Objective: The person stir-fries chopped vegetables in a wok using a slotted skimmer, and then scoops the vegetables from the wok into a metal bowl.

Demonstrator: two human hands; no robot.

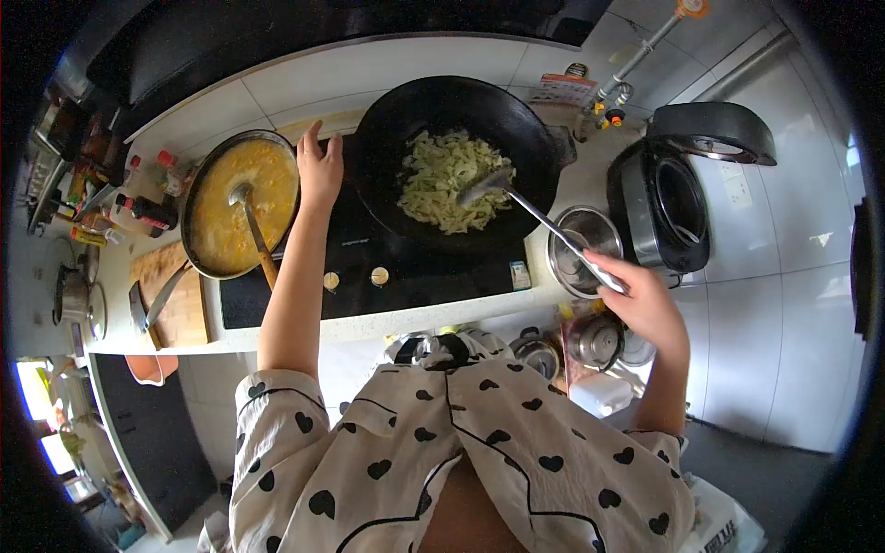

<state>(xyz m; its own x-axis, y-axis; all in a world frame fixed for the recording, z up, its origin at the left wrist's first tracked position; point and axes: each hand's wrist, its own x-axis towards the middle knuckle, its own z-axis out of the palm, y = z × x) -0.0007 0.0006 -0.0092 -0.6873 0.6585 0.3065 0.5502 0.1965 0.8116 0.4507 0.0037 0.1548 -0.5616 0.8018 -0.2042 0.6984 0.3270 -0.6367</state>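
My right hand [645, 300] is wrapped round the handle of a metal wok spatula [548, 224], which slants up and left. Its blade rests among chopped pale-green vegetables [447, 180] in a large black wok [387, 115] on the stove. Between the wok and a round pan, my left hand [321, 168] hovers with fingers apart, close to the wok's left rim. The pan [187, 226] holds yellow soup [221, 207] with bits in it. A ladle [251, 219] with a wooden handle leans in that soup, its handle end partly behind my left forearm.
Right of the wok stand a steel bowl [562, 253] and a black rice cooker [627, 198] with its lid raised. On the left, a knife [166, 297] lies on a wooden cutting board [189, 309]. Sauce bottles [152, 212] line the wall behind. Stove knobs [379, 276] face me.
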